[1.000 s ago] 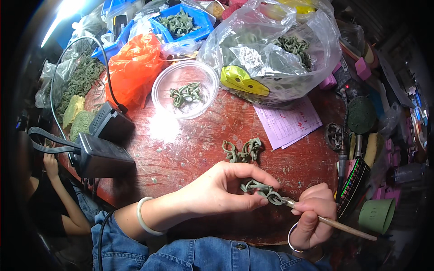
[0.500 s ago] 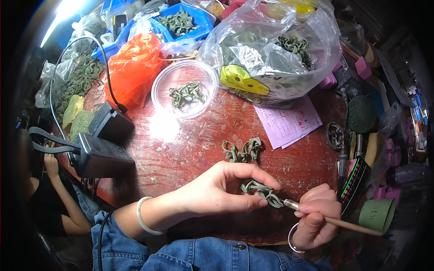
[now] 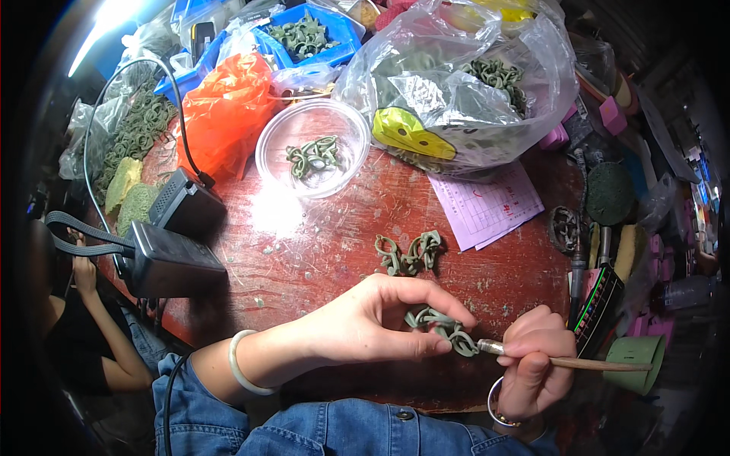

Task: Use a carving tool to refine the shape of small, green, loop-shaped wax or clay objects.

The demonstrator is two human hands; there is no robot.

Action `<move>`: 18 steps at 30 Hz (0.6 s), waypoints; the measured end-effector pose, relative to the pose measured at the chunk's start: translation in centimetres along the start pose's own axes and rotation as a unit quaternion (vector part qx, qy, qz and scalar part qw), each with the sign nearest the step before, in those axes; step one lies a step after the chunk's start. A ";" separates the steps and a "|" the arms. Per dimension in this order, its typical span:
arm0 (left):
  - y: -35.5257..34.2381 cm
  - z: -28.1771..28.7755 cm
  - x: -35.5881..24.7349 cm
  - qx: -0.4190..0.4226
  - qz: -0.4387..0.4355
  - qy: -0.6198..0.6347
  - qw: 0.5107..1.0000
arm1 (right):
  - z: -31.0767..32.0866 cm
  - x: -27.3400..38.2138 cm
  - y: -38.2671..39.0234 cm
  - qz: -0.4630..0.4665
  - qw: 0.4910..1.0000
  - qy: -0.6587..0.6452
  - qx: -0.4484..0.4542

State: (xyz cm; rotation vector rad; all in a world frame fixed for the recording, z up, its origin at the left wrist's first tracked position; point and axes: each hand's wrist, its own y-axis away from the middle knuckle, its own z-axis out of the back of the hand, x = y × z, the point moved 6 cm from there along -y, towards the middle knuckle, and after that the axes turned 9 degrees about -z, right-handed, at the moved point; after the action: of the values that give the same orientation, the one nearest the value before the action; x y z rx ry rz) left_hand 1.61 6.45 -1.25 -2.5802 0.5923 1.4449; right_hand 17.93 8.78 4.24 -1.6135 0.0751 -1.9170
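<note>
My left hand (image 3: 372,327) pinches a cluster of dull green curly loops (image 3: 462,338) between thumb and fingers. My right hand (image 3: 538,357) is closed around a wooden-handled tool (image 3: 589,364), whose metal end meets the cluster's right-hand edge. Just beyond my left hand, more looped green pieces (image 3: 407,257) lie on the scratched red table (image 3: 274,281). Farther back, a round clear tub (image 3: 268,152) holds several similar pieces (image 3: 312,156).
A bulging plastic bag (image 3: 411,68), blue bins (image 3: 334,53), orange bag (image 3: 217,106) and pink paper (image 3: 483,209) occupy the back. Black boxes (image 3: 173,262) with cables stand left, near a co-worker's arm (image 3: 114,342). Cluttered tools (image 3: 578,281) and a green cup (image 3: 631,349) line the right.
My right hand has shifted a little rightward, and the tool's handle has swung up toward level. The cluster in my left hand has turned slightly.
</note>
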 end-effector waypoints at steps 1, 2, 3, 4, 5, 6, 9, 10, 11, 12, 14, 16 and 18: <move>0.0 -0.1 0.1 0.013 -0.010 0.000 1.000 | 0.0 0.0 0.0 -0.004 1.000 0.002 -0.013; 0.0 -0.2 0.0 0.025 -0.020 0.000 1.000 | 0.0 -0.1 0.0 -0.004 1.000 0.001 -0.012; 0.0 -0.2 0.0 0.027 -0.020 0.001 0.999 | 0.1 -0.1 0.0 0.000 1.000 0.008 -0.018; -0.1 -0.2 0.0 0.025 -0.018 -0.002 1.000 | 0.2 -0.1 0.1 0.005 1.000 0.014 -0.024; -0.1 -0.2 0.0 0.023 -0.015 -0.005 1.000 | 0.3 -0.1 0.1 0.005 1.000 0.016 -0.025; -0.1 -0.2 0.0 0.022 -0.016 -0.005 1.000 | 0.3 -0.2 0.1 0.001 1.000 -0.004 -0.021; -0.1 -0.1 0.1 0.018 -0.007 0.010 1.000 | 0.2 -0.3 0.0 -0.019 0.999 -0.031 -0.016; 0.0 0.0 0.1 0.022 -0.013 0.014 1.000 | 0.1 -0.5 -0.1 -0.035 0.999 -0.038 -0.015; 0.0 0.0 0.1 0.026 -0.019 0.018 0.999 | 0.0 -0.6 -0.1 -0.035 0.999 -0.040 -0.013; 0.0 0.0 0.1 0.026 -0.020 0.018 0.999 | 0.2 -0.6 -0.1 -0.035 0.998 -0.036 -0.028; -0.1 -0.3 -0.1 0.047 -0.023 0.009 0.999 | 0.3 -0.4 -0.2 -0.035 0.998 -0.031 -0.044; -0.1 -0.2 -0.2 0.042 -0.015 0.005 0.999 | 0.3 -0.3 -0.2 -0.026 0.998 -0.036 -0.047; 0.0 -0.1 -0.1 0.036 -0.006 0.001 0.999 | 0.3 -0.4 -0.1 -0.034 0.997 -0.056 -0.037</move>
State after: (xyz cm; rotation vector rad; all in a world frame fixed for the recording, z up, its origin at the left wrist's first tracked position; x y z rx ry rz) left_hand 1.63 6.50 -1.08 -2.5255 0.6171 1.3918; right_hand 18.16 9.18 3.99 -1.7898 0.0468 -1.8900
